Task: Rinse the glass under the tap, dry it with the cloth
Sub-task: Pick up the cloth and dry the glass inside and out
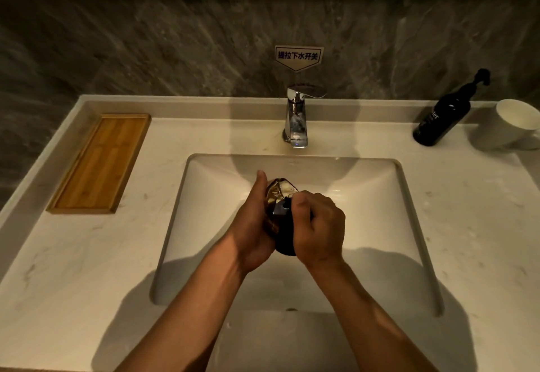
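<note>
Above the middle of the white sink basin [380,196], my left hand [252,225] grips a clear glass [279,189] from its left side, the glass tilted away from me. My right hand [317,225] is closed on a dark cloth [283,237] pressed against the glass's near and right side. Most of the glass is hidden by both hands and the cloth. The chrome tap [296,117] stands behind the basin, and I see no water running from it.
A bamboo tray [100,162] lies on the counter at the left. A black pump bottle [447,114] and a white mug [508,126] stand at the back right. A small sign [298,56] is fixed on the grey stone wall above the tap.
</note>
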